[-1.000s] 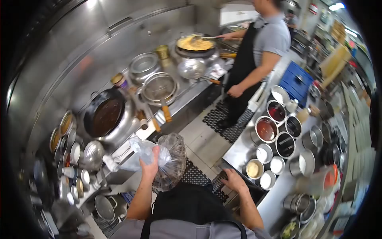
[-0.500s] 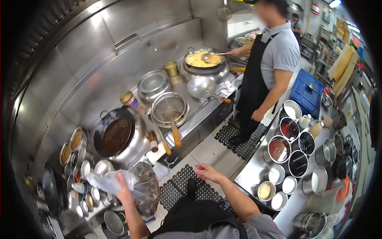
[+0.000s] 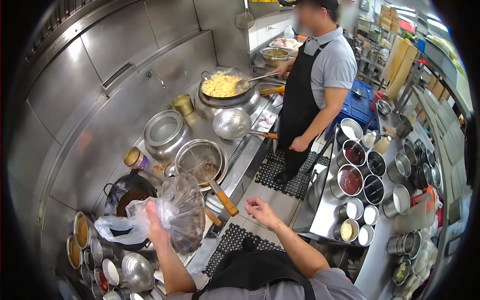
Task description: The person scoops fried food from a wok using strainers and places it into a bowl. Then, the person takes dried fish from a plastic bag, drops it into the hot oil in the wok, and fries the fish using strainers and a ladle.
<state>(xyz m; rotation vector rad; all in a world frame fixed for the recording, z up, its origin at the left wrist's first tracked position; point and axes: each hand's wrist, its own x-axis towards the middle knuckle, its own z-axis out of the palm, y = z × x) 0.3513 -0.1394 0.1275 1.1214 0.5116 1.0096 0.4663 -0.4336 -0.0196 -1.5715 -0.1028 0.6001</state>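
My left hand (image 3: 157, 226) is closed on the gathered neck of a clear plastic bag (image 3: 185, 212) with dark contents. The bag hangs over the near edge of the stove, partly in front of a wok (image 3: 116, 197) of dark sauce. My right hand (image 3: 262, 212) is held out over the floor with fingers apart and slightly curled, holding nothing. Left of its fingers lie a round strainer (image 3: 200, 161) and its wooden handle.
A co-worker (image 3: 320, 75) stirs yellow food in a wok (image 3: 220, 85) with a ladle. A perforated skimmer (image 3: 231, 124) lies nearby. Pots of sauces (image 3: 350, 180) line the right counter. Several seasoning containers (image 3: 111, 271) stand at the lower left.
The bag has risen and moved over the stove edge, in front of the dark-sauce wok. My right hand came from the lower right toward the middle. The view has turned.
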